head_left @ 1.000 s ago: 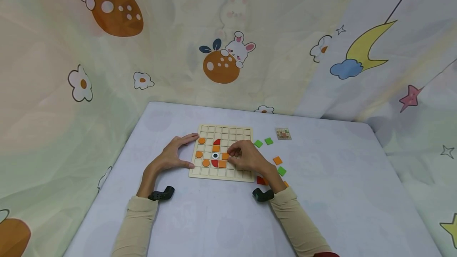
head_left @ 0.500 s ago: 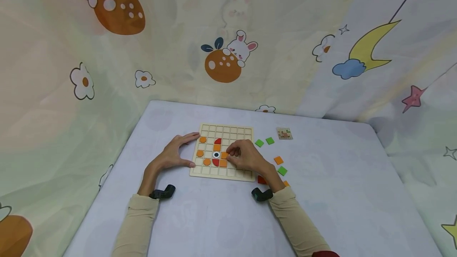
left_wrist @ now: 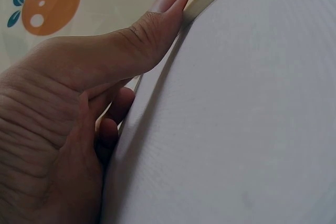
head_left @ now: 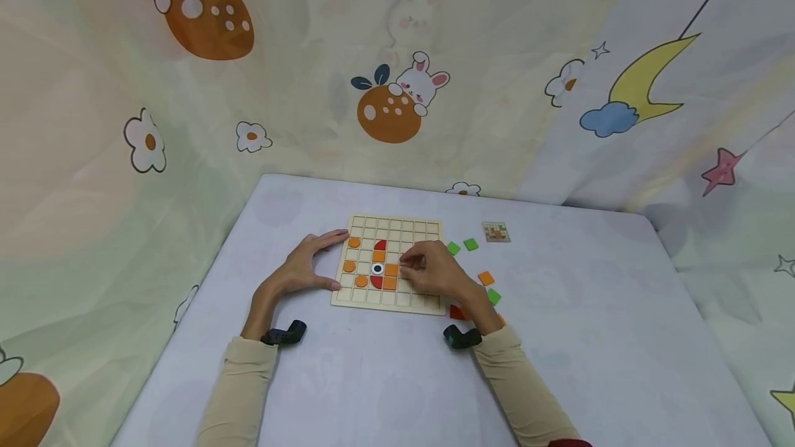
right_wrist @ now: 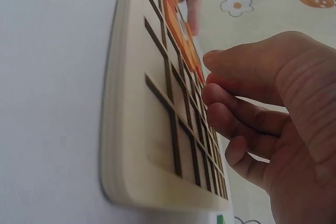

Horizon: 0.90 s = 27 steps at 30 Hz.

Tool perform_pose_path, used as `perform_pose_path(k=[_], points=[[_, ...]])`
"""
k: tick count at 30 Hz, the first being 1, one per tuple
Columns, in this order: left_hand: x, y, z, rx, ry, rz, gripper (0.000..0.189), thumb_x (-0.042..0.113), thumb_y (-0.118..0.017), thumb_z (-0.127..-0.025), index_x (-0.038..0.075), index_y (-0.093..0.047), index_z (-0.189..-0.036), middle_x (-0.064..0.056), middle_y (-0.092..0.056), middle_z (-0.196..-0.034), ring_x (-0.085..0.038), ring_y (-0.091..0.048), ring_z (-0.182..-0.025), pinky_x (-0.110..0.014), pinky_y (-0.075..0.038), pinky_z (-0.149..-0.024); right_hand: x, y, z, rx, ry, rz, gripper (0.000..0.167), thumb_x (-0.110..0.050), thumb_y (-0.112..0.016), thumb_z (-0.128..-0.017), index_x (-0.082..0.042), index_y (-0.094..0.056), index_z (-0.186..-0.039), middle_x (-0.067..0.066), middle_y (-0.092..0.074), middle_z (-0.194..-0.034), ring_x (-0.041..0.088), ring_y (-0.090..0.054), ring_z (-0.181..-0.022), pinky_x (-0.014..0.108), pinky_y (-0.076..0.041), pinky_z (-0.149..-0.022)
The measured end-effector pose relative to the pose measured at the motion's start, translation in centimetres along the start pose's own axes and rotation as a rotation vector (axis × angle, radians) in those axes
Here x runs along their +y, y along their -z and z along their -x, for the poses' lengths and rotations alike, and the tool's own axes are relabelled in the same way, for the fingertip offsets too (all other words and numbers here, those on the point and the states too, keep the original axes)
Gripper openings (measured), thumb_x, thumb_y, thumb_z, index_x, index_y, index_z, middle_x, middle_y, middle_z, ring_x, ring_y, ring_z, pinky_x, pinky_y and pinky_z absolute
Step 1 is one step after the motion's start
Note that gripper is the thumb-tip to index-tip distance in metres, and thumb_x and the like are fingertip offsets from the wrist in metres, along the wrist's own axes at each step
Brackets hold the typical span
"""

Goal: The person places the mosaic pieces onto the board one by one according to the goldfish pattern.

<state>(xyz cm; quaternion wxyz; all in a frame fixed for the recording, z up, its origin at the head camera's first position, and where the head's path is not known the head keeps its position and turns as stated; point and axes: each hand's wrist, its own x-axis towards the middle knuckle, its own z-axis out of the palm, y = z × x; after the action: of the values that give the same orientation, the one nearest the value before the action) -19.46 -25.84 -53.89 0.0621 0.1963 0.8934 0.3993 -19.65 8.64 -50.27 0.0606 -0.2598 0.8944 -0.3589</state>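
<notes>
In the head view a square wooden grid board (head_left: 422, 300) lies on the white table. My left hand (head_left: 302, 269) rests against its left edge, thumb and fingers spread apart; in the left wrist view the thumb (left_wrist: 139, 45) touches the board's edge. Over the right half of the board hovers my right hand (head_left: 435, 271), fingers loosely bent and holding nothing. Just left of those fingertips an orange square tile (head_left: 391, 270) sits in a cell, beside an eye tile (head_left: 377, 269). Another orange square (head_left: 389, 283) and a red quarter-round tile (head_left: 376, 282) lie in the row below.
Orange discs (head_left: 354, 243) occupy cells on the board's left side. To the right lie loose green squares (head_left: 470, 244), an orange square (head_left: 486, 278) and a red tile (head_left: 457, 312), partly behind the right wrist. A small pattern card (head_left: 497, 232) lies at the back right.
My right hand has let go of the orange square tile and drawn slightly right, so the tile shows fully in its cell. The left hand stays at the board's edge.
</notes>
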Motion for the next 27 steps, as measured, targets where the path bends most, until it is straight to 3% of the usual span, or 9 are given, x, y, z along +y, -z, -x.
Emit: perform_pose_path(k=[13,21,27], points=[[0.2,-0.2,0.1,-0.005,0.02,0.012,0.113,0.042,-0.103,-0.069,0.027,-0.049,-0.166,0.001,-0.042,-0.177,-0.029,-0.047,-0.14,-0.064,-0.04,-0.118,4.2,4.5,2.9,0.027,-0.023,-0.013,0.02,-0.012,-0.089,-0.09,-0.008,-0.084,-0.108,-0.001,-0.078,-0.096,0.016,-0.067,-0.088,0.037,-0.054,-0.085],[0.2,-0.1,0.1,-0.002,0.015,0.008,0.113,0.041,-0.104,-0.068,0.027,-0.05,-0.166,0.001,-0.042,-0.177,-0.03,-0.047,-0.141,-0.064,-0.039,-0.119,7.1,7.3,4.8,0.056,-0.033,0.019,0.027,-0.012,-0.096,-0.082,-0.008,-0.085,-0.107,0.001,-0.081,-0.095,0.019,-0.068,-0.087,0.036,-0.047,-0.083],[0.3,-0.1,0.1,-0.002,0.02,0.013,0.113,0.041,-0.104,-0.068,0.027,-0.05,-0.166,0.001,-0.042,-0.177,-0.03,-0.048,-0.14,-0.064,-0.04,-0.118,8.4,8.5,6.0,0.076,-0.063,0.046,0.029,-0.013,-0.098,-0.08,-0.009,-0.086,-0.106,-0.002,-0.081,-0.093,0.017,-0.068,-0.086,0.037,-0.05,-0.085]])
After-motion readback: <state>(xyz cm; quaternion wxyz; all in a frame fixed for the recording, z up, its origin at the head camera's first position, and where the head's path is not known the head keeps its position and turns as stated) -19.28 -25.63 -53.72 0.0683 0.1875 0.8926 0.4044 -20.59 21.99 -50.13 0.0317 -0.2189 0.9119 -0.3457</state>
